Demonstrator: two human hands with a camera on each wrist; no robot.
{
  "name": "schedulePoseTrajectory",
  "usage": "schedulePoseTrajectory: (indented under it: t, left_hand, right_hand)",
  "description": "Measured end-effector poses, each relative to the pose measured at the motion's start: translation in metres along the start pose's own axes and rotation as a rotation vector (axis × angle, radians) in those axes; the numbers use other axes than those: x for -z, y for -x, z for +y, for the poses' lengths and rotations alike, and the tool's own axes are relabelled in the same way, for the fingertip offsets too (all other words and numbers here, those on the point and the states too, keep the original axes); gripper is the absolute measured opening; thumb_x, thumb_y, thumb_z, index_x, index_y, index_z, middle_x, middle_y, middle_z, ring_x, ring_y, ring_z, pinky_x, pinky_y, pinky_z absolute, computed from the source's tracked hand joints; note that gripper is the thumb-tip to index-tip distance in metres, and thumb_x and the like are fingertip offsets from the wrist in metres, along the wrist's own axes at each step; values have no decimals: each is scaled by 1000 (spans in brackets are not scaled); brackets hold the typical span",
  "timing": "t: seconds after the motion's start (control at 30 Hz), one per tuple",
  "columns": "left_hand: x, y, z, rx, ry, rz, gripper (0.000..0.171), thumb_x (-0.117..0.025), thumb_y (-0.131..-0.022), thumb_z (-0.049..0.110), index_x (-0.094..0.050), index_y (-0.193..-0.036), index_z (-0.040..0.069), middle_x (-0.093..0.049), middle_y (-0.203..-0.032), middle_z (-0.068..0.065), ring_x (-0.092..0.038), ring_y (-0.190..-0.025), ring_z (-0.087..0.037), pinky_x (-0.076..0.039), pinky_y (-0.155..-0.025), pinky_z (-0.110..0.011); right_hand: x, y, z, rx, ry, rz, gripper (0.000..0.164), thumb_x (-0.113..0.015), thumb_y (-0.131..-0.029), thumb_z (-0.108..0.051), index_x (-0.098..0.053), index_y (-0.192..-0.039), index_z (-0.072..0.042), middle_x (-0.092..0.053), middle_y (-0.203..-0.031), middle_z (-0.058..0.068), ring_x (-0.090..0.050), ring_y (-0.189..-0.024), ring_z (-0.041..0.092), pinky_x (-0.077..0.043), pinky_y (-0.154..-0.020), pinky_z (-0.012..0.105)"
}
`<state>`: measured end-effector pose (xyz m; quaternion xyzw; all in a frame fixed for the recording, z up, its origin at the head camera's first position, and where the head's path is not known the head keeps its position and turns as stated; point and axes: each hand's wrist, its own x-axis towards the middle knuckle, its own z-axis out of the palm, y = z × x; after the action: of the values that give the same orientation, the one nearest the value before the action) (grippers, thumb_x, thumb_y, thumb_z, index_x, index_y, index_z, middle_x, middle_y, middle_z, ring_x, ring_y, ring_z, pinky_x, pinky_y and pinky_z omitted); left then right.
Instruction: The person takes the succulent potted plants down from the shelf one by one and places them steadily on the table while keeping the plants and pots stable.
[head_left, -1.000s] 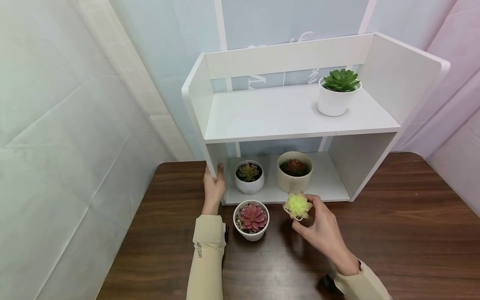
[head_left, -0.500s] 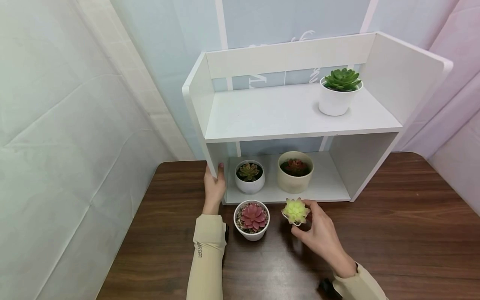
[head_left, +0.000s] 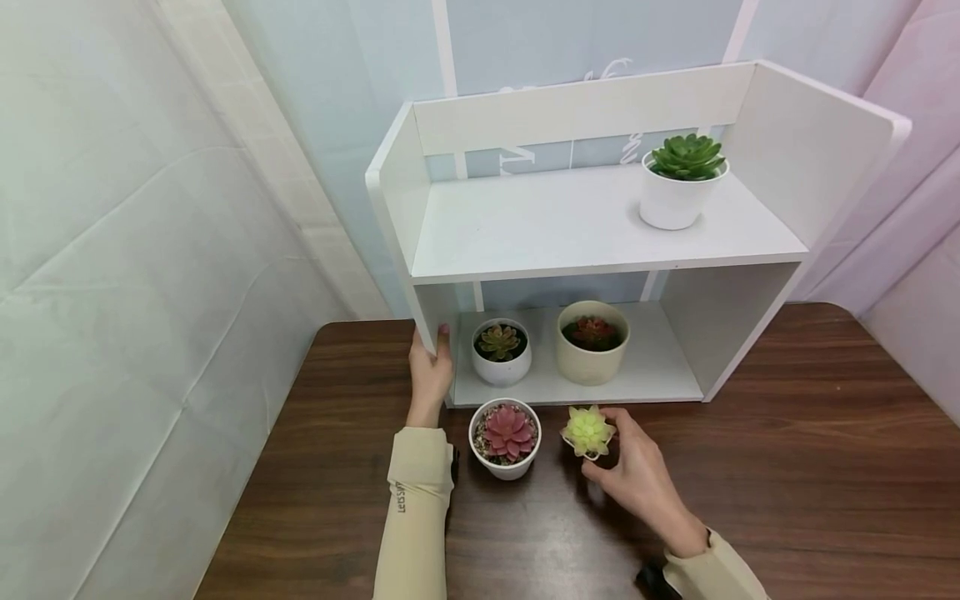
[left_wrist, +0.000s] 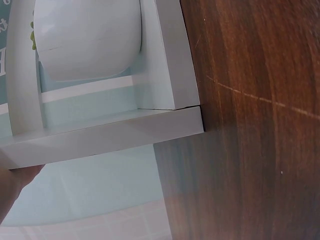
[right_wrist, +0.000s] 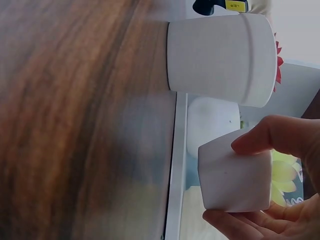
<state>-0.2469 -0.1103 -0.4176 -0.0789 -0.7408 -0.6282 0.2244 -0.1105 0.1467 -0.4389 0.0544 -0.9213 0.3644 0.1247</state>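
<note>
My left hand [head_left: 431, 375] grips the left side panel of a white two-tier shelf [head_left: 570, 225], thumb on the inner face. In the left wrist view only a bit of that hand shows beside the panel [left_wrist: 105, 137]. Between thumb and fingers, my right hand [head_left: 637, 471] holds a small yellow-green potted succulent [head_left: 588, 431]. Its white angular pot [right_wrist: 235, 175] hangs above the table in the right wrist view, in front of the lower shelf. To its left, a pink succulent in a round white pot [head_left: 506, 439] stands on the table.
On the lower tier stand a white pot [head_left: 501, 367] with a greenish succulent and a cream pot [head_left: 588, 362] with a reddish one. A green succulent in a white pot [head_left: 672, 196] occupies the upper tier's right side. Beneath everything lies a dark wooden table [head_left: 840, 467].
My right hand has brought the yellow-green succulent slightly back toward me and a little left, away from the shelf's front edge. My left hand keeps its hold on the side panel.
</note>
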Motion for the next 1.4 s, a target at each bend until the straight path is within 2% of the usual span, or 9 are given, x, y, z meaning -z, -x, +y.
schedulePoseTrajectory:
  t: [0.2, 0.47, 0.73, 0.87, 1.13, 1.4]
  left_hand:
    - [0, 0, 0, -5, 5, 5, 45, -44, -102, 13, -36, -142, -6, -47, -135, -29, -41, -129, -47, -34, -105, -58]
    - [-1, -1, 2, 9, -3, 13, 44, -45, -101, 7, -36, -142, -6, -46, -136, -30, -41, -130, -47, -33, -106, -58]
    - [2, 6, 37, 0, -11, 5, 41, -43, -99, -1, -37, -138, -11, -47, -132, -35, -42, -127, -48, -35, -104, -59]
    - [2, 7, 40, -7, -11, 6, 40, -44, -99, -1, -36, -137, -13, -47, -130, -35, -43, -126, -50, -35, -103, -60]
    - [2, 7, 39, -7, -12, 6, 41, -43, -99, -1, -36, -137, -14, -46, -131, -37, -43, -127, -48, -35, -104, -60]
    - [-2, -1, 3, -5, -2, 25, 42, -45, -100, 5, -38, -141, -6, -47, -135, -31, -42, -130, -43, -34, -106, -58]
  right_hand:
    - [-4, 1, 2, -11, 0, -20, 64, -83, -63, -3, -52, -119, 2, -65, -106, 17, -61, -86, 26, -48, -69, 41]
    - [-8, 3, 4, -29, -2, -46, 65, -82, -63, -2, -51, -120, 2, -64, -109, 19, -63, -91, 30, -50, -72, 45]
    - [-11, 3, 6, -24, 5, -50, 64, -82, -64, -3, -51, -120, 2, -63, -110, 19, -63, -90, 30, -49, -70, 44]
    - [-12, 3, 7, -29, 11, -56, 64, -82, -63, -3, -51, -119, 3, -63, -110, 19, -61, -86, 28, -48, -69, 42]
    - [-13, 2, 9, -31, 19, -67, 63, -81, -63, -3, -52, -119, 3, -62, -110, 20, -60, -84, 26, -48, -69, 42]
    - [-13, 3, 10, -32, 21, -71, 63, -81, -64, -3, -51, -119, 4, -63, -111, 20, -62, -90, 30, -49, -72, 45]
